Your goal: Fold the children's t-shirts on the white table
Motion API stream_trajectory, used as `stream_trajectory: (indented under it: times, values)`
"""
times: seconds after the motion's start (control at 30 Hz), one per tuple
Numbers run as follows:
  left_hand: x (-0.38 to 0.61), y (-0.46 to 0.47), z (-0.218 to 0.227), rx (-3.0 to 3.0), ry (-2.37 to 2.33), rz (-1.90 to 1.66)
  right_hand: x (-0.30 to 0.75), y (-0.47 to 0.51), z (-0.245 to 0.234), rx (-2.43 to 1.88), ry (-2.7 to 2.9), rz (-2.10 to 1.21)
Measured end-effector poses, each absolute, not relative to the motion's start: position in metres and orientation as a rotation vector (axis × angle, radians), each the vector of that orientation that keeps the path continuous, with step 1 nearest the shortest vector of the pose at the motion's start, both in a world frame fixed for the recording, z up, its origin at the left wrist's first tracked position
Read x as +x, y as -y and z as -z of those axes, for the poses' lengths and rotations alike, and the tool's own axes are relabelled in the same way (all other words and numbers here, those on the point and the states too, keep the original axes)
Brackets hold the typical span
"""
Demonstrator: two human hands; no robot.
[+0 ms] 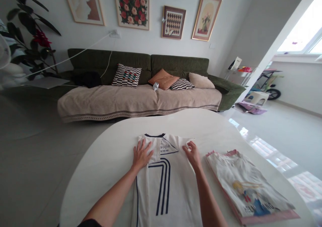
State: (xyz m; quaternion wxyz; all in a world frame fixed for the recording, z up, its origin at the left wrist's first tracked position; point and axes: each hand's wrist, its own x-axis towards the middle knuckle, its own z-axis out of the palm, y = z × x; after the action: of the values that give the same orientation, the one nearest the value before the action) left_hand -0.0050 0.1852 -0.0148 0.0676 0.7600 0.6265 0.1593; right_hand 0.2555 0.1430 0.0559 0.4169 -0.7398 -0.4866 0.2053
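Plainly "aojia" and "7" on white jersey (179, 183); my left hand (143, 155) spread flat atop, right hand (193, 155) pinching right sleeve (183, 140).

Home living room: green sofa (148, 63), framed pictures (133, 7)

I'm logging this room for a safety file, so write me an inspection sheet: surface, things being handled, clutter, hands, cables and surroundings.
Surface: white table with a rounded edge.
Things handled: white shirt lies flat, its left part folded inward; folded clothes are stacked to its right.
Clutter: small pale item on the sofa, too small to identify; purple item on the floor at right.
Hands: left hand rests spread on the folded part; right hand has its fingers curled at the right sleeve, grip unclear.
Cables: white cable runs left from the wall outlet; none seen crossing the table.
Surroundings: sofa beyond the table, framed pictures above, leafy plant at left.
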Motion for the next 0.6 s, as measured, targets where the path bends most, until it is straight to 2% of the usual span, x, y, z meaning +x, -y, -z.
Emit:
stream_trajectory:
  times: [0.17,0.3,0.6]
  values:
    - [-0.005,-0.182,0.012,2.321,-1.931,-0.419,0.151,-0.145,-0.061,-1.881,1.601,-0.249]
    - [-0.010,-0.181,0.015,2.404,-1.934,-0.292,0.089,-0.134,-0.045,-1.820,1.976,-0.290]
    - [-0.011,-0.179,0.010,2.330,-1.863,-0.348,0.156,-0.032,-0.021,-1.770,1.997,-0.254]
